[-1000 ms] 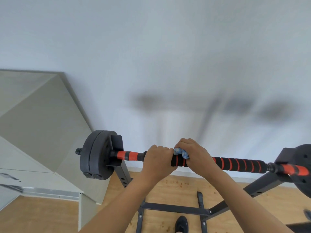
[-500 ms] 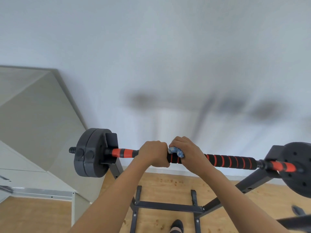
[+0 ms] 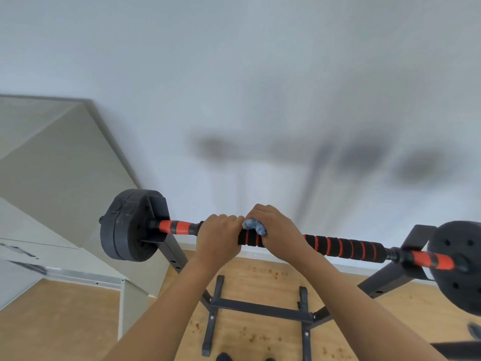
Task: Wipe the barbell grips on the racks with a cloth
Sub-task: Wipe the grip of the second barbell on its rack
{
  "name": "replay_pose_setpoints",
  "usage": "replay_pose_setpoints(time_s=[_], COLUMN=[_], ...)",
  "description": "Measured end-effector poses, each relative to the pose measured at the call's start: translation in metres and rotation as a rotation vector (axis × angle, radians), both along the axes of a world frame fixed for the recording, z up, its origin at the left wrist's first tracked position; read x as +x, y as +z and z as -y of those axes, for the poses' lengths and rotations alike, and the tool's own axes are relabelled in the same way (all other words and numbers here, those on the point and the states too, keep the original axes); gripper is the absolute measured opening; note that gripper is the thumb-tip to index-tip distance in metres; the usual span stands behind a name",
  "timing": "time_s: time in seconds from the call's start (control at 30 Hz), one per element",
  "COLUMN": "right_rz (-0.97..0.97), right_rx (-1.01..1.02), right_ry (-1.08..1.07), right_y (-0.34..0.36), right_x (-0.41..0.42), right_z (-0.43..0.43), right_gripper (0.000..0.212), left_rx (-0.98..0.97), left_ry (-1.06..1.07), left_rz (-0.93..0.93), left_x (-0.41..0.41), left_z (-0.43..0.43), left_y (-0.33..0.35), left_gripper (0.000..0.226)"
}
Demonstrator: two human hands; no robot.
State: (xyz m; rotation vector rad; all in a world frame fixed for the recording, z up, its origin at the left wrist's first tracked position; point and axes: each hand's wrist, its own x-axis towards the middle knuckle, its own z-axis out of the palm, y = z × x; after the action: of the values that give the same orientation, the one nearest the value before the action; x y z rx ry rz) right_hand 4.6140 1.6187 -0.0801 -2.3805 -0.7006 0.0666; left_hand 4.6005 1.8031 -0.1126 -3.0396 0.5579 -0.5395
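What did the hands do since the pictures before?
Nothing clearly moved; only the camera's view drifted a little. The left hand still grips the barbell, and the right hand still holds the blue cloth against it, right beside the left hand.

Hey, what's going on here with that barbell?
A person is cleaning a barbell that sits on a dark metal rack. The left hand grips the bar to steady it. Right beside it, the right hand holds a small blue cloth wrapped against the black-and-orange foam grip. Both hands are near the grip's left end, and the striped stretch running toward the right weight plate is uncovered.
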Motion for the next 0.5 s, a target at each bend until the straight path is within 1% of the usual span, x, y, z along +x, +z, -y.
replay_pose_setpoints(time_s=[0.07,0.17,0.27,0.3,0.33,0.37,0.4,0.43,0.5], right_rz=[0.014,0.027,0.021,0.014,-0.001,-0.018,-0.036,-0.059,-0.099], right_rx=[-0.003,0.015,0.01,0.002,-0.005,-0.012,-0.019,-0.032,-0.068], right_ry=[0.027,0.079,0.109,0.119,0.129,0.14,0.152,0.161,0.17], right_y=[-0.001,-0.003,-0.005,-0.005,-0.004,-0.004,-0.002,-0.001,0.004], right_x=[0.002,0.007,0.009,0.011,0.013,0.016,0.02,0.023,0.028], right_z=[0.001,0.004,0.005,0.006,0.007,0.007,0.007,0.007,0.004], right_gripper=[0.035,0.045,0.044,0.043,0.043,0.042,0.041,0.04,0.036], left_rx=[0.066,0.171,0.149,0.112,0.074,0.043,0.019,0.013,0.084], left_ry=[0.01,0.067,0.069,0.067,0.055,0.04,0.029,0.031,0.063], left_rz=[-0.102,-0.337,-0.656,-0.772,-0.86,-0.897,-0.865,-0.771,-0.476], left_x=[0.002,0.008,0.023,0.029,0.033,0.034,0.032,0.027,0.011], left_z=[0.001,0.001,0.003,0.001,-0.001,-0.003,-0.005,-0.006,-0.006], left_y=[0.012,0.025,0.04,0.044,0.048,0.05,0.049,0.047,0.033], left_gripper=[0.035,0.018,0.018,0.023,0.028,0.029,0.027,0.024,0.014])
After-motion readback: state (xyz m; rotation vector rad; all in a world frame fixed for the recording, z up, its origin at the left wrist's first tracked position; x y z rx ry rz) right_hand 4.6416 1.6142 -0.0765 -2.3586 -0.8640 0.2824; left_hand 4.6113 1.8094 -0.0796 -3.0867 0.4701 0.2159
